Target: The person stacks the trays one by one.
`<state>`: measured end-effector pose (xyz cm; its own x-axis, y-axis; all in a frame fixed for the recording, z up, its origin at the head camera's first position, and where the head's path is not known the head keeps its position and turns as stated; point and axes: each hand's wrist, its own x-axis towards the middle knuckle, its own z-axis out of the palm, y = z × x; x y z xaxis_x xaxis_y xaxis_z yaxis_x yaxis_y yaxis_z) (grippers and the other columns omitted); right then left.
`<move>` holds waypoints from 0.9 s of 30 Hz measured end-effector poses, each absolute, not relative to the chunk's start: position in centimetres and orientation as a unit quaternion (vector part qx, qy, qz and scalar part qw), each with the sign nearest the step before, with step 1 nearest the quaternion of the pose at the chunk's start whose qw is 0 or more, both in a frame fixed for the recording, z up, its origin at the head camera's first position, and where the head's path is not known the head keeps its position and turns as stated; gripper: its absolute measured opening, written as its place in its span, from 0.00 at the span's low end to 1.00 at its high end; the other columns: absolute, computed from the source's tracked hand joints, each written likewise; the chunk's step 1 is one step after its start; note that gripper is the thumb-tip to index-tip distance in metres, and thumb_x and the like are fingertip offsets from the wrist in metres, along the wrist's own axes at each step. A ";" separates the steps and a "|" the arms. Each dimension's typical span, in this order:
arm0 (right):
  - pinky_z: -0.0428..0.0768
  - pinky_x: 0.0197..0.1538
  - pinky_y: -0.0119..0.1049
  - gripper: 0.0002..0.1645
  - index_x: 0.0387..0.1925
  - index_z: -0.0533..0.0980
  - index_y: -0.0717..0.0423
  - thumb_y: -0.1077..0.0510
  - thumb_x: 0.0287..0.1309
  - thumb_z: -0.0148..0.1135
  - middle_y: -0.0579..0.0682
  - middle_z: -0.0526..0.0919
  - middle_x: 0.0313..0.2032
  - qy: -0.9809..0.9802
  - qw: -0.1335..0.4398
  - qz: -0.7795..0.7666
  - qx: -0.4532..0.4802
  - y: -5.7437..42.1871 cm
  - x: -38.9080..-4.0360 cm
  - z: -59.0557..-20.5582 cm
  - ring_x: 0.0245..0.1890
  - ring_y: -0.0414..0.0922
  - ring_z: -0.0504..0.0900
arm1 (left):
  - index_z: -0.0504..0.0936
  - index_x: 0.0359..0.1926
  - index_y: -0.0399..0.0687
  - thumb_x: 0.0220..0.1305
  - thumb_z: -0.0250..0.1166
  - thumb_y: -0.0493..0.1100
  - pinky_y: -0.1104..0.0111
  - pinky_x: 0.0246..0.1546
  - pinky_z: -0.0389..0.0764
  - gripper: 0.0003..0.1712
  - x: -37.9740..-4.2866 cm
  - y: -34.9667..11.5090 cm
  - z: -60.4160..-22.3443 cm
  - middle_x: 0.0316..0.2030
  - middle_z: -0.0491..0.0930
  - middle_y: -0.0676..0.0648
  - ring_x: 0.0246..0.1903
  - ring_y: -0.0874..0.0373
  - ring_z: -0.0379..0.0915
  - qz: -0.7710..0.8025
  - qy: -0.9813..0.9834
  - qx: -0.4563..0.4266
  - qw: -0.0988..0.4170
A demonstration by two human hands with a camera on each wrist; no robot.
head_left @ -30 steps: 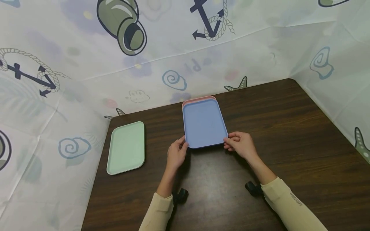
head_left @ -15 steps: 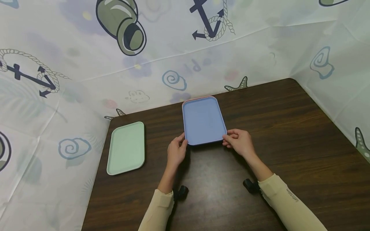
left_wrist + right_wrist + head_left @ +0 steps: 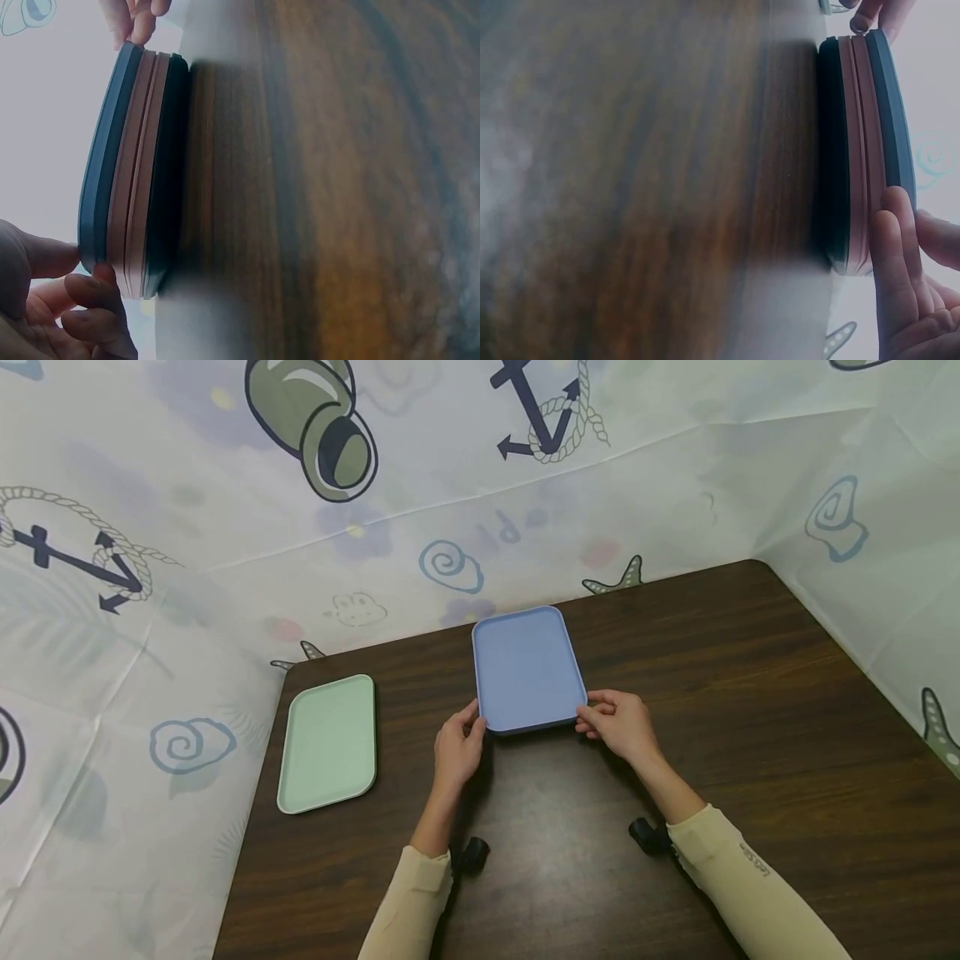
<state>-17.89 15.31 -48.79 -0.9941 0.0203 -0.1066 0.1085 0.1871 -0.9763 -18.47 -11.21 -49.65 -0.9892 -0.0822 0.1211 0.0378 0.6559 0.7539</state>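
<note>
A blue rectangular tray (image 3: 529, 668) tops a stack near the table's far edge, its rims lined up with the trays below. Pink trays (image 3: 129, 165) show edge-on directly beneath it in both wrist views, and under them is a dark layer (image 3: 832, 150) whose colour I cannot make out. At the near left corner my left hand (image 3: 459, 747) pinches the blue tray, thumb on the rim and fingers beneath. My right hand (image 3: 621, 727) grips the near right corner likewise, its fingertips beside the pink edges. From above, the blue tray hides the pink ones.
A pale green tray (image 3: 327, 745) lies by itself on the left of the dark wooden table (image 3: 750, 710). White patterned cloth (image 3: 420, 468) rises behind the table and along both sides. Black wrist-worn devices (image 3: 472, 856) sit under the forearms.
Both hands have slid the blue tray away from the person, toward the far edge. The pink rim that showed behind it is now covered.
</note>
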 end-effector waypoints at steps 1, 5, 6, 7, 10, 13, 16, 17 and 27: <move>0.83 0.31 0.36 0.23 0.56 0.74 0.72 0.63 0.62 0.65 0.62 0.86 0.32 0.770 0.034 -0.636 0.043 15.3 -17.9 -48.8 0.28 0.47 0.87 | 0.79 0.61 0.45 0.67 0.61 0.43 0.56 0.36 0.72 0.22 -18.5 -11.2 -49.7 0.35 0.82 0.45 0.30 0.51 0.72 -0.415 -0.907 0.012 0.072; 0.83 0.32 0.38 0.24 0.57 0.73 0.73 0.63 0.63 0.64 0.62 0.86 0.33 0.780 0.038 -0.624 0.035 15.3 -18.2 -48.8 0.29 0.48 0.87 | 0.79 0.62 0.45 0.68 0.61 0.44 0.56 0.37 0.72 0.23 -18.7 -11.2 -49.8 0.35 0.82 0.45 0.31 0.50 0.71 -0.419 -0.905 0.016 0.070; 0.83 0.32 0.38 0.24 0.57 0.73 0.73 0.63 0.64 0.63 0.62 0.86 0.33 0.783 0.039 -0.620 0.033 15.4 -18.3 -48.8 0.29 0.49 0.87 | 0.78 0.62 0.45 0.68 0.61 0.44 0.55 0.39 0.72 0.23 -18.7 -11.2 -49.8 0.35 0.82 0.45 0.32 0.49 0.72 -0.420 -0.905 0.017 0.070; 0.83 0.32 0.39 0.24 0.58 0.73 0.73 0.63 0.64 0.63 0.62 0.86 0.33 0.785 0.041 -0.617 0.034 15.3 -18.3 -48.8 0.30 0.49 0.87 | 0.78 0.62 0.45 0.68 0.61 0.44 0.54 0.40 0.72 0.23 -18.7 -11.2 -49.8 0.36 0.83 0.44 0.33 0.49 0.72 -0.421 -0.904 0.019 0.069; 0.83 0.32 0.39 0.24 0.59 0.72 0.72 0.63 0.65 0.61 0.62 0.86 0.34 0.793 0.048 -0.607 0.031 15.4 -18.5 -48.8 0.31 0.50 0.88 | 0.78 0.62 0.45 0.68 0.61 0.44 0.53 0.46 0.73 0.23 -18.8 -11.1 -49.9 0.39 0.84 0.43 0.38 0.48 0.74 -0.425 -0.902 0.024 0.065; 0.83 0.32 0.39 0.25 0.61 0.71 0.71 0.63 0.65 0.61 0.61 0.86 0.34 0.794 0.056 -0.604 0.034 15.4 -18.5 -48.8 0.31 0.51 0.88 | 0.78 0.62 0.46 0.68 0.61 0.44 0.52 0.51 0.72 0.23 -18.9 -11.0 -49.9 0.42 0.84 0.43 0.42 0.47 0.75 -0.426 -0.902 0.028 0.062; 0.83 0.32 0.38 0.26 0.62 0.70 0.71 0.63 0.66 0.60 0.61 0.86 0.34 0.795 0.059 -0.604 0.030 15.4 -18.5 -48.8 0.32 0.51 0.87 | 0.78 0.62 0.46 0.68 0.61 0.44 0.51 0.53 0.71 0.23 -18.9 -11.0 -49.9 0.45 0.84 0.42 0.46 0.47 0.76 -0.428 -0.901 0.028 0.062; 0.83 0.32 0.38 0.26 0.62 0.70 0.71 0.63 0.66 0.60 0.61 0.86 0.34 0.794 0.059 -0.604 0.031 15.4 -18.4 -48.8 0.32 0.51 0.87 | 0.78 0.63 0.46 0.68 0.61 0.44 0.51 0.54 0.71 0.23 -18.9 -11.0 -49.9 0.47 0.84 0.42 0.47 0.47 0.76 -0.429 -0.901 0.029 0.061; 0.83 0.33 0.37 0.30 0.67 0.64 0.70 0.63 0.68 0.58 0.61 0.86 0.35 0.789 0.076 -0.609 0.031 15.1 -17.9 -49.0 0.32 0.49 0.88 | 0.75 0.65 0.47 0.70 0.60 0.45 0.53 0.48 0.74 0.25 -18.5 -11.2 -50.1 0.46 0.83 0.41 0.43 0.48 0.78 -0.435 -0.899 0.027 0.037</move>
<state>-17.86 15.14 -48.99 -0.9865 -0.0429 -0.1579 0.1420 0.2559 -0.9562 -18.50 -11.23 -50.09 -0.9957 -0.0813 0.0437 -0.0162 0.6204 0.7841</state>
